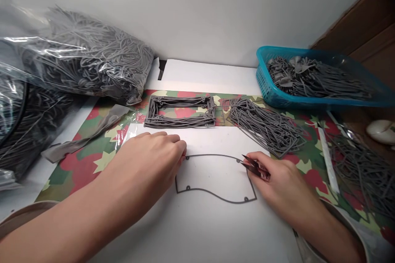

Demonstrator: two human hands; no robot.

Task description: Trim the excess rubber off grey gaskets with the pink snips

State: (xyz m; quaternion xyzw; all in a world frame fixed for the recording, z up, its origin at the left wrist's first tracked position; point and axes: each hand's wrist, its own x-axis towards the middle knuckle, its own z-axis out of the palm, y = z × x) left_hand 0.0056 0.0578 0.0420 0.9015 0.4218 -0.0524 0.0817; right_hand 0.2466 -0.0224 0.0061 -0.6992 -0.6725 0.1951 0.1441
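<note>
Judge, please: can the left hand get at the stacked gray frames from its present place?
Probably yes: the left hand is just on the near side of the stacked gray frames, with nothing visible between.

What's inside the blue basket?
The blue basket holds a tangled heap of thin gray strips, with flat gray scraps on top. The heap covers whatever lies beneath it, so I can't see that.

We could read no text, labels, brands, numbers or signs. We saw fine reddish marks (pixel 226 102) on the camouflage-patterned cover (pixel 77 168), too small and blurred for us to tell whether they were lettering.
</note>
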